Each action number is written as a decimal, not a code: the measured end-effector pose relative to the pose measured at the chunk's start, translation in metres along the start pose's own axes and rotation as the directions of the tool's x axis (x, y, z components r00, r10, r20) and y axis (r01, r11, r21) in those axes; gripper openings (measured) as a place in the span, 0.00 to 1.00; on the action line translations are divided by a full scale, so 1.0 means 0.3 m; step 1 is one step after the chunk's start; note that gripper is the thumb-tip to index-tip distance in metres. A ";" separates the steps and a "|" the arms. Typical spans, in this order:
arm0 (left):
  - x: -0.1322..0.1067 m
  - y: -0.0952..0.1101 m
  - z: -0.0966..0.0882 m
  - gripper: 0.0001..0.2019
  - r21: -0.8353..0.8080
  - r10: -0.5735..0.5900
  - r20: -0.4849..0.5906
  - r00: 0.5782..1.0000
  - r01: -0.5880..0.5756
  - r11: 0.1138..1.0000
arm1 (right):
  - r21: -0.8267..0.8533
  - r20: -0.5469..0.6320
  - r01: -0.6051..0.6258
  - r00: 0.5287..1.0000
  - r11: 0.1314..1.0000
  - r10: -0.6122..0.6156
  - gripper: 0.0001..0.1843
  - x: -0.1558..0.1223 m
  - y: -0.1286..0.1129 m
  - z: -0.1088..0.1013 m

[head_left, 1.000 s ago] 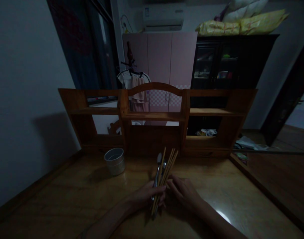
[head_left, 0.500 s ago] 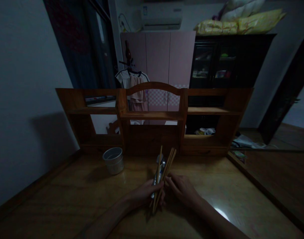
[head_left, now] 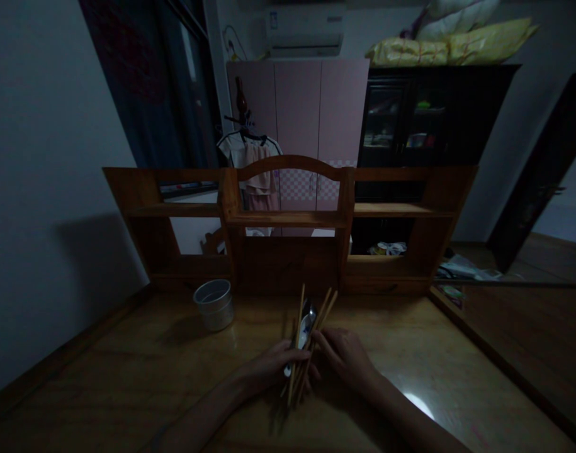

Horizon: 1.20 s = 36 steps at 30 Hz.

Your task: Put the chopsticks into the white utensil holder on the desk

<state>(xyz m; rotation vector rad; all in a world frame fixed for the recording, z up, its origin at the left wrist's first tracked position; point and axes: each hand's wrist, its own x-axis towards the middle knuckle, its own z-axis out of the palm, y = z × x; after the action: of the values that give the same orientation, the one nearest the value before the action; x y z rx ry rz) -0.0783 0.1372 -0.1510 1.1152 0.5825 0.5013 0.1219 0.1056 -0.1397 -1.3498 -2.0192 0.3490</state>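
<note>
My left hand is closed round a bundle of wooden chopsticks and spoons, held tilted above the table. Among the sticks are a shiny metal spoon and a pale spoon with blue marks. My right hand is curled at the bundle's right side, its thumb and forefinger pinching at the chopsticks; the exact contact is dim. To the left, a grey metal cup stands upright on the table, apart from both hands.
The wooden table carries a brown shelf unit along its far edge. A wall rises at the left. Beyond the unit are a pink wardrobe, hanging clothes and a dark cabinet.
The chopsticks have fanned further apart at their upper ends, and the spoons among them show more. Both hands stay in nearly the same place.
</note>
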 end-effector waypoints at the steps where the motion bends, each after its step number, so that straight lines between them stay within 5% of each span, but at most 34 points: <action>1: 0.000 0.000 0.002 0.16 0.006 0.003 -0.015 1.000 -0.003 1.000 | -0.001 -0.012 -0.015 1.000 1.000 0.015 0.23 0.001 0.001 0.000; 9: 0.008 -0.013 0.015 0.15 0.040 0.031 -0.130 0.991 -0.026 0.999 | -0.030 -0.098 -0.116 0.989 0.993 0.112 0.23 0.011 0.012 -0.004; 22: 0.021 -0.036 0.047 0.17 0.088 0.018 -0.253 0.967 0.005 0.996 | -0.041 -0.064 -0.086 0.994 0.995 0.083 0.19 0.013 0.008 0.007; 25: 0.012 -0.029 0.052 0.19 0.150 0.099 -0.288 0.953 -0.057 0.987 | -0.038 -0.053 -0.078 0.996 0.996 0.076 0.17 0.011 0.010 0.008; 30: -0.005 -0.032 0.055 0.29 0.450 0.413 -0.300 0.860 -0.254 0.856 | -0.023 -0.015 -0.045 0.999 0.999 0.045 0.13 0.010 -0.006 0.011; 36: -0.006 -0.050 0.057 0.40 0.579 0.449 -0.281 0.848 -0.223 0.784 | -0.028 0.004 -0.036 0.999 0.999 0.036 0.13 0.006 -0.021 0.014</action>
<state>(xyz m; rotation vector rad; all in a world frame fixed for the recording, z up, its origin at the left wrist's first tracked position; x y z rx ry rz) -0.0671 0.1191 -0.1592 1.6837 0.9239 0.9484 0.1142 0.1051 -0.1385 -1.4056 -2.0126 0.3416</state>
